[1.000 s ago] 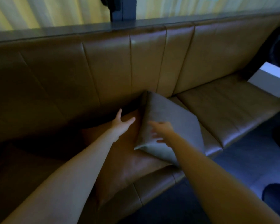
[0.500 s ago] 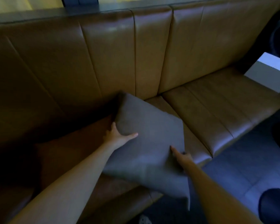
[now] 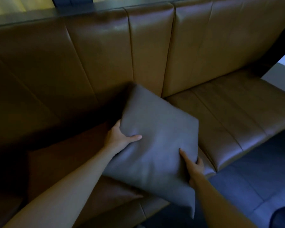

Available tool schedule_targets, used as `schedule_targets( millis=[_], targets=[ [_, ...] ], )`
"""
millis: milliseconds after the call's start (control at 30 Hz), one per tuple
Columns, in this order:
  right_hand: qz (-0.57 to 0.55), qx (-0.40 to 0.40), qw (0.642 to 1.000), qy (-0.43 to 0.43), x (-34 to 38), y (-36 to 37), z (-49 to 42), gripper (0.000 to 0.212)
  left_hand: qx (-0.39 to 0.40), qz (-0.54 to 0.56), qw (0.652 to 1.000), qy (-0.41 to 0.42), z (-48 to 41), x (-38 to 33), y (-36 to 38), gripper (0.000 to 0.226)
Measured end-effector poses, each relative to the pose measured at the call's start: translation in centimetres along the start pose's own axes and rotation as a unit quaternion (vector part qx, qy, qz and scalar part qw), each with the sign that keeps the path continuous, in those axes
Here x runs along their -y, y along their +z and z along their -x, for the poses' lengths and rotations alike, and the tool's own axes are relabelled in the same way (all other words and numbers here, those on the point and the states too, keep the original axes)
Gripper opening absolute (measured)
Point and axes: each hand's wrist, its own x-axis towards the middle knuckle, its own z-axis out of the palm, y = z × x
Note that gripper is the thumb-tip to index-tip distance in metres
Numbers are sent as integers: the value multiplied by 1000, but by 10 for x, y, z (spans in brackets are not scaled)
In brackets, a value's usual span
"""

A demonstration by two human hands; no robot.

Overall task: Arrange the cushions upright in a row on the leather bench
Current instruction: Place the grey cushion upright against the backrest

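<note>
A square grey cushion [image 3: 156,142] is tilted over the seat of the brown leather bench [image 3: 229,116], its far corner near the backrest and its near corner hanging past the seat's front edge. My left hand [image 3: 120,137] grips its left edge, thumb on top. My right hand [image 3: 192,165] grips its right edge, thumb on the face and fingers behind. A brown cushion [image 3: 69,163] lies flat on the seat under and to the left of the grey one, partly covered by my left forearm.
The padded backrest [image 3: 148,46] rises behind the seat, with a dark ledge along its top. A pale table corner [image 3: 281,71] juts in at the right edge. Dark blue floor [image 3: 247,186] lies in front of the bench, a dark shape at the lower right.
Both hands went from reaching toward the grey cushion to gripping its two edges. The cushion has swung from leaning edge-on to facing me, lifted off the brown cushion.
</note>
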Motion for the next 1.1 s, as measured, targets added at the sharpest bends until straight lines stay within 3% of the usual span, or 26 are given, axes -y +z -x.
schedule_targets(
  millis=[300, 467, 600, 767, 967, 1033, 1100],
  targets=[
    [-47, -54, 995, -68, 62, -45, -57, 86, 46, 23, 997, 55, -48, -77, 62, 120],
    [-57, -62, 994, -68, 56, -52, -98, 102, 59, 39, 997, 41, -82, -65, 108, 110],
    [-57, -76, 994, -46, 33, -44, -115, 103, 73, 33, 997, 17, -100, -42, 124, 121],
    [-19, -88, 996, -29, 18, -33, -124, 128, 118, 27, 992, -23, -115, -20, 126, 115],
    [19, -72, 997, -15, 14, -38, -134, 139, 163, 4, 984, -72, -118, -12, 120, 136],
    [12, -61, 998, -15, 29, -37, -123, 135, 167, -14, 983, -73, -119, -17, 118, 140],
    [-12, -60, 998, -16, 39, -41, -125, 108, 170, -33, 983, -68, -121, -23, 116, 136]
  ],
)
